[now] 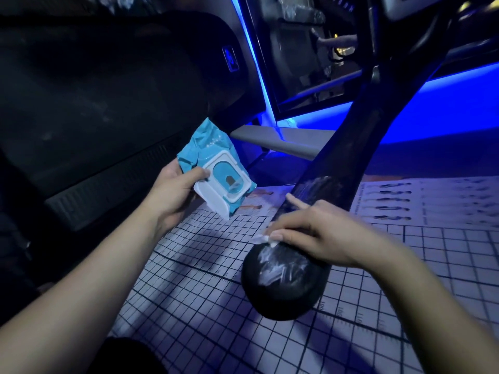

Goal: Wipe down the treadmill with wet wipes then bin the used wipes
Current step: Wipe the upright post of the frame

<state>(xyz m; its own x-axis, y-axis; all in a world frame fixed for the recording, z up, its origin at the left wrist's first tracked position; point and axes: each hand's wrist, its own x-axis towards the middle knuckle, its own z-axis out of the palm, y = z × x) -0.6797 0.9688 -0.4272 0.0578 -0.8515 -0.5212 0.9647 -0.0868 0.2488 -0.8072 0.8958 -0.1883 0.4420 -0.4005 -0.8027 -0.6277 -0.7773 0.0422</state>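
My left hand (172, 190) grips a blue pack of wet wipes (216, 168) with its white flip lid hanging open. My right hand (318, 233) presses a white wet wipe (263, 238) against the black treadmill handrail (283, 279), fingers mostly straight, index finger lifted. Only a small crumpled edge of the wipe shows under my fingertips. The rounded end of the handrail shines with wet streaks. The dark treadmill belt and deck (94, 117) lie to the left.
A white floor mat (216, 319) with a black grid and printed figures lies under the handrail. A grey side rail (270, 141) runs behind the pack. Blue strip lights (445, 103) glow along the wall and mirror frame at the right.
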